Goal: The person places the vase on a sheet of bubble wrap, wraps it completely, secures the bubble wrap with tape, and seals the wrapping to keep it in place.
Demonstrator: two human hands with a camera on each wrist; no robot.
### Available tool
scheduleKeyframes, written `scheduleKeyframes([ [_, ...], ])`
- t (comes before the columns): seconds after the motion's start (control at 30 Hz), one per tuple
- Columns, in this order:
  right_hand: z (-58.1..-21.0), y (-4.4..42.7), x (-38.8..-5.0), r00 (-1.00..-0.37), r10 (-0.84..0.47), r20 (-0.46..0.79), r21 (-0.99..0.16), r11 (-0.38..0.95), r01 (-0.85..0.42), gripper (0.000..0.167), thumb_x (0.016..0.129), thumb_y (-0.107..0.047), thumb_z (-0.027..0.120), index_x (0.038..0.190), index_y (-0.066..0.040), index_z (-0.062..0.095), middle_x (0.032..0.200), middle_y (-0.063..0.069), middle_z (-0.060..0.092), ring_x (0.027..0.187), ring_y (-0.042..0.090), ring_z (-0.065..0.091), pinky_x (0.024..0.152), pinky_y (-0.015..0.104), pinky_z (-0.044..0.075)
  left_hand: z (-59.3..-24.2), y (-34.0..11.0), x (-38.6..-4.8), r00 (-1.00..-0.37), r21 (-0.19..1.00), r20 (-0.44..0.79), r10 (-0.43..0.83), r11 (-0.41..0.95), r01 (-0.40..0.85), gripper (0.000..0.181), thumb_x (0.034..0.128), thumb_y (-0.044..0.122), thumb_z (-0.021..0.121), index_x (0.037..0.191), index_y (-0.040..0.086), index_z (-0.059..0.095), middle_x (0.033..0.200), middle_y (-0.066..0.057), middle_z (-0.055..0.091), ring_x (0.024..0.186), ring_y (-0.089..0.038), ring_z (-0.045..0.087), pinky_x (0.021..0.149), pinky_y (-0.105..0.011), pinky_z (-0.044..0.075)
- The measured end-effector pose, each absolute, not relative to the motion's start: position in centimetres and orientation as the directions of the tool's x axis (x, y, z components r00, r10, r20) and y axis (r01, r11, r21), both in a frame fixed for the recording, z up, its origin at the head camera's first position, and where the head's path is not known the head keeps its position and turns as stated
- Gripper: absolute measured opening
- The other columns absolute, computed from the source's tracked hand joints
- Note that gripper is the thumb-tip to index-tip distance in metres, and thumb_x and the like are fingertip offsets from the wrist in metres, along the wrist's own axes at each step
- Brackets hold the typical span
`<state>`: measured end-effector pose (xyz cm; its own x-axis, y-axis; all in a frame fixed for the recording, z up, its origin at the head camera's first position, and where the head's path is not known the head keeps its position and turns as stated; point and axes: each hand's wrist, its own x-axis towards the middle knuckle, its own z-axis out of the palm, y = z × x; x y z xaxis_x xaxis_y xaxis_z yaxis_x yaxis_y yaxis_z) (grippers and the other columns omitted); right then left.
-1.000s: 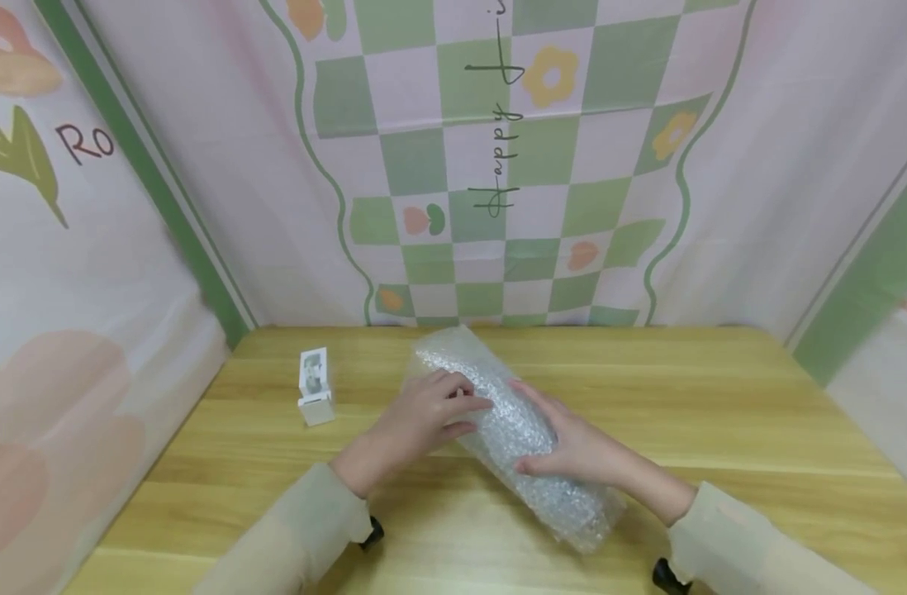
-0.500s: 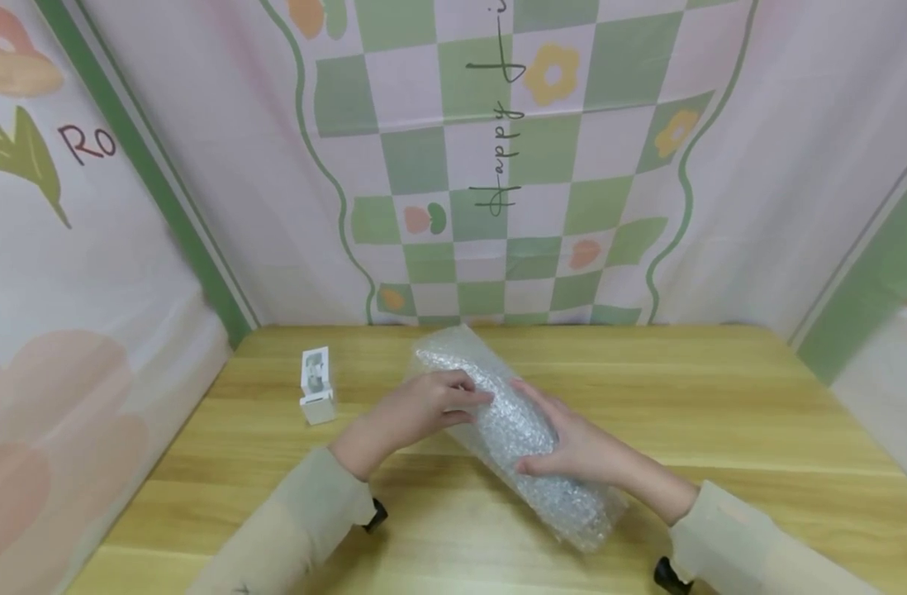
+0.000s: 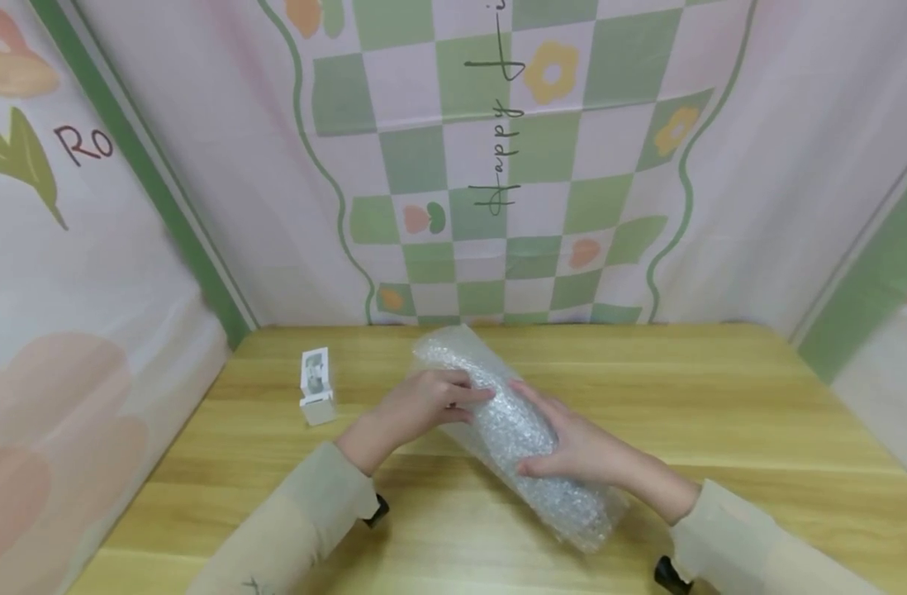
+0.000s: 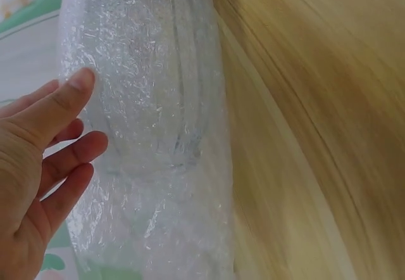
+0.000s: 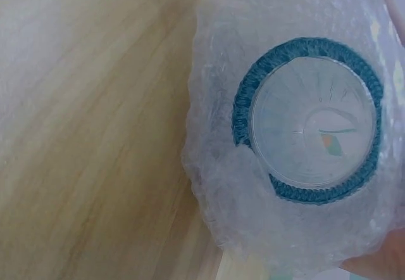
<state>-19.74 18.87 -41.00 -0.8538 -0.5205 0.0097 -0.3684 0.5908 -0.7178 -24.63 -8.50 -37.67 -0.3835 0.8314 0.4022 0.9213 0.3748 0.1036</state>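
Note:
Clear bubble wrap surrounds a long glass vessel [image 3: 528, 438], lying slantwise on the wooden table. The right wrist view looks at one end, where a round clear glass [image 5: 310, 125] shows inside a teal textured ring [image 5: 250, 96]. My right hand [image 3: 583, 446] grips the wrapped vessel from the right, thumb on the near side and fingers on the far side. Bent fingers of my left hand [image 3: 427, 402] touch the wrap's left side; in the left wrist view they stand apart beside the bubble wrap [image 4: 152, 210]. Whether they pinch its edge is not plain.
A small white box [image 3: 317, 387] with a grey picture stands at the table's back left. The wooden table [image 3: 721, 397] meets printed cloth hangings [image 3: 416, 165] behind and at the sides.
My left hand's fingers have drawn closer together, the thumb rising a little against the wrap. The right hand and wrapped vessel have hardly moved.

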Motion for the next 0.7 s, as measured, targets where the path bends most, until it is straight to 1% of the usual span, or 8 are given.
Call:
scheduleKeyframes([
  [0.13, -41.0, 18.8, -19.7, -0.851, -0.525, 0.013, -0.709, 0.595, -0.378, 0.114, 0.078, -0.047, 0.085, 0.166, -0.032, 0.014, 0.165, 0.027, 0.018, 0.137, 0.061, 0.034, 0.094, 0.081, 0.039, -37.8, -8.6, -24.9, -0.388, 0.113, 0.378, 0.841, 0.374, 0.921, 0.047, 0.0826, 0.013, 0.083, 0.128, 0.007, 0.072, 0.100, -0.005, 0.073, 0.085, -0.013, 0.069, 0.081, -0.012, 0.053],
  [0.3, -40.9, 18.9, -19.7, -0.851, -0.525, -0.012, -0.719, 0.596, -0.357, 0.115, 0.079, -0.046, 0.085, 0.166, -0.035, 0.011, 0.165, 0.027, 0.015, 0.137, 0.062, 0.033, 0.093, 0.081, 0.040, -38.0, -8.6, -25.2, -0.435, 0.179, 0.337, 0.835, 0.397, 0.900, 0.053, 0.0821, 0.012, 0.083, 0.133, 0.010, 0.069, 0.101, -0.005, 0.074, 0.088, -0.014, 0.069, 0.084, -0.013, 0.053],
  [0.4, -40.8, 18.9, -19.7, -0.850, -0.526, -0.025, -0.723, 0.597, -0.348, 0.114, 0.080, -0.046, 0.085, 0.166, -0.035, 0.010, 0.165, 0.028, 0.013, 0.137, 0.062, 0.032, 0.094, 0.081, 0.039, -37.9, -8.7, -25.3, -0.456, 0.233, 0.308, 0.835, 0.399, 0.887, 0.054, 0.0825, 0.013, 0.083, 0.134, 0.010, 0.068, 0.100, -0.005, 0.074, 0.086, -0.012, 0.068, 0.082, -0.014, 0.054],
  [0.47, -40.7, 18.8, -19.6, -0.850, -0.526, -0.027, -0.720, 0.600, -0.348, 0.114, 0.080, -0.046, 0.084, 0.166, -0.034, 0.010, 0.165, 0.029, 0.013, 0.137, 0.062, 0.032, 0.094, 0.081, 0.039, -37.7, -8.9, -25.4, -0.459, 0.270, 0.282, 0.843, 0.389, 0.881, 0.053, 0.0843, 0.015, 0.082, 0.135, 0.010, 0.067, 0.098, -0.005, 0.072, 0.082, -0.010, 0.065, 0.078, -0.015, 0.054],
  [0.57, -40.7, 18.6, -19.5, -0.849, -0.527, -0.028, -0.718, 0.602, -0.350, 0.114, 0.080, -0.047, 0.084, 0.166, -0.034, 0.010, 0.165, 0.029, 0.014, 0.136, 0.062, 0.033, 0.094, 0.081, 0.039, -37.5, -9.3, -25.8, -0.446, 0.305, 0.250, 0.860, 0.367, 0.879, 0.049, 0.0893, 0.013, 0.078, 0.137, 0.010, 0.065, 0.096, -0.004, 0.070, 0.082, -0.009, 0.063, 0.078, -0.015, 0.054],
  [0.7, -40.6, 18.5, -19.3, -0.848, -0.529, -0.027, -0.710, 0.607, -0.356, 0.113, 0.080, -0.049, 0.083, 0.166, -0.034, 0.010, 0.165, 0.029, 0.014, 0.137, 0.062, 0.032, 0.095, 0.081, 0.038, -37.5, -9.5, -26.0, -0.437, 0.303, 0.248, 0.864, 0.360, 0.883, 0.045, 0.0918, 0.009, 0.075, 0.136, 0.011, 0.066, 0.098, -0.005, 0.073, 0.088, -0.011, 0.066, 0.083, -0.015, 0.053],
])
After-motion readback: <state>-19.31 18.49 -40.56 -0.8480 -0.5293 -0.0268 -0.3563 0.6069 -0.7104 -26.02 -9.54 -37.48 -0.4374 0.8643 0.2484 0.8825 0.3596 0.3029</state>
